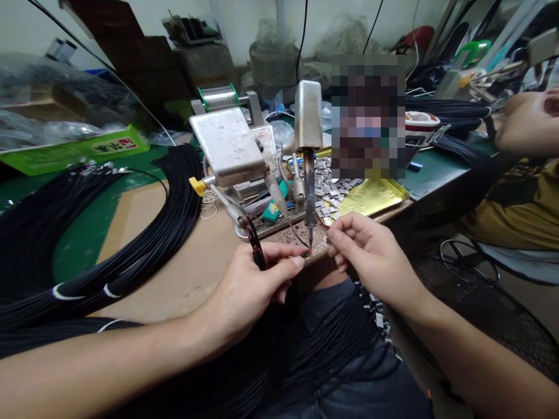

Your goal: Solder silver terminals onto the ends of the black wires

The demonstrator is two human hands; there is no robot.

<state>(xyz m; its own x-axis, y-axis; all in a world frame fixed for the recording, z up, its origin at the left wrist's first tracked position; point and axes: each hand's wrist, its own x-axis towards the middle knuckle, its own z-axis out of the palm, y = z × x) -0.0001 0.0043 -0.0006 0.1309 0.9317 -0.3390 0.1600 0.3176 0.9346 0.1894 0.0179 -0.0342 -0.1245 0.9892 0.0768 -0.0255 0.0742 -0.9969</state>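
The left hand (257,282) is pinching a black cable (257,251); at 3 o'clock from it, the right hand (369,250) is pinching a tiny part (326,239).

**Out of Sight**

Too small to tell: the part (326,239) pinched by the right hand (364,250). Partly buried in the left hand (251,285): the cable end (257,251). Pixelated beyond reading: a block (367,116) behind the soldering iron (308,151). Cut by the edges: black cable bundle (87,233), co-worker's hand (530,119).

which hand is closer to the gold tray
Right. The right hand is just in front of the gold tray, below its near edge; the left hand, gripping a black cable, is further off to the tray's left.
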